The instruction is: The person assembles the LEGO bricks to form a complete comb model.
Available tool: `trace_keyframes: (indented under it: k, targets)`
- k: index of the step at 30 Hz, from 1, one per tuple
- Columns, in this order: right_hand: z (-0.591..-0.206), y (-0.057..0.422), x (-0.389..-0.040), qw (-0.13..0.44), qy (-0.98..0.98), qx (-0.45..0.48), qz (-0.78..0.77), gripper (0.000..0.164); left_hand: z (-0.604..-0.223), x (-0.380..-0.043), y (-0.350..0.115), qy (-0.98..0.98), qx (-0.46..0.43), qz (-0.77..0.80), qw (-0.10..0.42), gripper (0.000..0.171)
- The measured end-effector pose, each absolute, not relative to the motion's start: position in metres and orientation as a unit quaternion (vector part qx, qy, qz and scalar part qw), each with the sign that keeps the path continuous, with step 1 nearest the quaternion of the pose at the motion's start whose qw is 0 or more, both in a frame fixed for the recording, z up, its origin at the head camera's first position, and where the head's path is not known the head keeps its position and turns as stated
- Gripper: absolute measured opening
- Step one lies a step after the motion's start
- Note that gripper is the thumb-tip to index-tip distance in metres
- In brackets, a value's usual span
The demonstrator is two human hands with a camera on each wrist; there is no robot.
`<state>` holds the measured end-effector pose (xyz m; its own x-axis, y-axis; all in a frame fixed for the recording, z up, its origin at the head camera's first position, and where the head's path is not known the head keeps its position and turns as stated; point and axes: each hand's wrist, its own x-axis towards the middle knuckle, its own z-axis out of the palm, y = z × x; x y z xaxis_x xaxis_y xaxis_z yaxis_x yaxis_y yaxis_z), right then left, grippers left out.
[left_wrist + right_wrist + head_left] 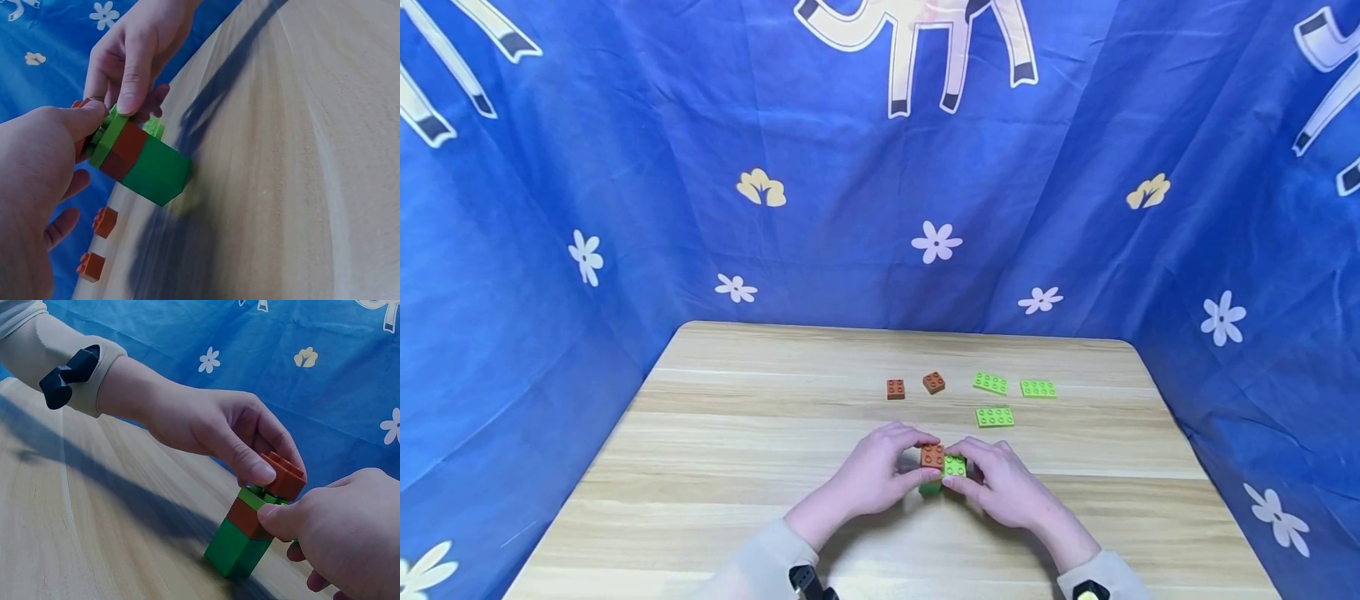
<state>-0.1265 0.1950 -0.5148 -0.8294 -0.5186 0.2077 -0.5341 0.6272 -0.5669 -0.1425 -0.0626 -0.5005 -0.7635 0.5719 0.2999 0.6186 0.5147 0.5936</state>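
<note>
A small stack stands on the table: a dark green block point(234, 550) at the bottom, a reddish-brown brick point(125, 150) on it, and a light green plate point(955, 467) above that. My left hand point(880, 468) pinches another reddish-brown brick point(286, 477) between thumb and fingers, at the stack's top over the left part of the plate. Whether its underside is seated on the studs I cannot tell. From the other side my right hand point(1009, 486) pinches the light green plate by its edges.
Two loose reddish-brown bricks, one squared point(896, 389) and one turned point(934, 382), lie beyond the hands. To their right are three light green plates, the nearest point(995, 417) in front of the others. A blue patterned curtain point(850, 275) surrounds the wooden table point(737, 433).
</note>
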Motion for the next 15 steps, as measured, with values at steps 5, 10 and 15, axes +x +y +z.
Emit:
trace_keyframes:
  k: [5,10,15]
  targets:
    - [-0.5151,0.1955,-0.1265,0.012,-0.903,0.290,0.318,0.031,-0.5025,-0.1419,-0.0612,-0.870,-0.345,-0.352,0.035,0.049]
    - [-0.5164,0.1956,-0.1270,0.018,-0.901,0.295,0.317,0.032,-0.5039,-0.1410,-0.0598,-0.869,-0.344,-0.355,0.035,0.048]
    - [-0.5171,0.1956,-0.1275,0.026,-0.899,0.302,0.317,0.032,-0.5048,-0.1408,-0.0590,-0.866,-0.344,-0.360,0.038,0.047]
